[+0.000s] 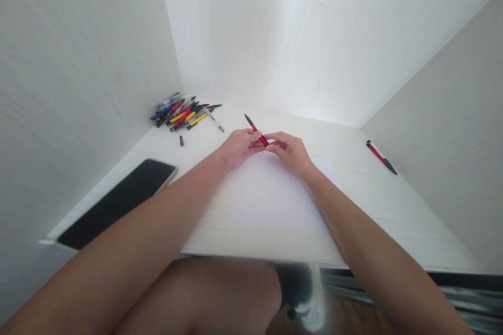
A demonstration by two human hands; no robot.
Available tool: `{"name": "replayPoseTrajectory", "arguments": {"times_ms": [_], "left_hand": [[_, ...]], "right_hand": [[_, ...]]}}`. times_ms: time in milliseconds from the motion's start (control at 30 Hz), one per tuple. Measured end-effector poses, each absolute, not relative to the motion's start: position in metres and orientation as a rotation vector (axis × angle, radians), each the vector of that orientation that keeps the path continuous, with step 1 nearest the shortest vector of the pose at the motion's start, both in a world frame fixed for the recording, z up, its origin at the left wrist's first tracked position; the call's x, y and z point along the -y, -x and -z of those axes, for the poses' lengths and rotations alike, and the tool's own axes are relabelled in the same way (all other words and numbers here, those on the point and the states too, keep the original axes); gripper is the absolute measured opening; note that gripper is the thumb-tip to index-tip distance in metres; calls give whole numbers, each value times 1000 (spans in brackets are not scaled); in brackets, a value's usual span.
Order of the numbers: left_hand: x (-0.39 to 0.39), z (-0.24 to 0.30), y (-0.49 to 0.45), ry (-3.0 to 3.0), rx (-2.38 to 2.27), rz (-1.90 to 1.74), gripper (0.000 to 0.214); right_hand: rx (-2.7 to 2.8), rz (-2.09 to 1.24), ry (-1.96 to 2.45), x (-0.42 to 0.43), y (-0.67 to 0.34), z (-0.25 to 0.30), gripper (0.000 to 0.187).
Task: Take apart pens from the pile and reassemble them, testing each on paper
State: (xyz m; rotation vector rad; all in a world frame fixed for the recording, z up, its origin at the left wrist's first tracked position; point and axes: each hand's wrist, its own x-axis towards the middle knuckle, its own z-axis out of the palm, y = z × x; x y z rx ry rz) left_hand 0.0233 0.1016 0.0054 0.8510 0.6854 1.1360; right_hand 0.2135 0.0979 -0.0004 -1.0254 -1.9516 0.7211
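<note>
A red pen with black ends (255, 128) is held slantwise over the desk, its dark tip pointing up and to the left. My left hand (242, 145) is closed on the pen's barrel. At the pen's lower end my right hand (288, 150) pinches with thumb and fingers, meeting the left fingertips. Below both hands lies a white sheet of paper (277, 193), pale against the desk.
A pile of pens (183, 113) in several colours lies at the back left, with a small dark piece (181, 140) before it. A black phone (121, 201) rests at left. Pens (380, 156) lie by the right wall. The desk's front edge (251, 257) is near my leg.
</note>
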Motion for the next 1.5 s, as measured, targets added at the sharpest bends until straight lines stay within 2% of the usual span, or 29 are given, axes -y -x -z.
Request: {"name": "replayPoseTrajectory", "arguments": {"times_ms": [200, 433, 633, 1100, 1500], "left_hand": [[-104, -3, -29, -852, -734, -1148, 15], [-103, 2, -37, -944, -788, -1225, 12], [-105, 3, -38, -916, -840, -1277, 11], [-107, 3, -35, -875, -814, -1284, 13], [-103, 1, -31, -956, -827, -1188, 16]], "right_hand": [[1976, -708, 1054, -96, -216, -2, 32], [1977, -903, 1052, -102, -222, 0, 43], [1992, -845, 1140, -103, -225, 2, 49], [2020, -620, 1233, -100, -223, -5, 20], [2019, -545, 1180, -105, -226, 2, 25]]}}
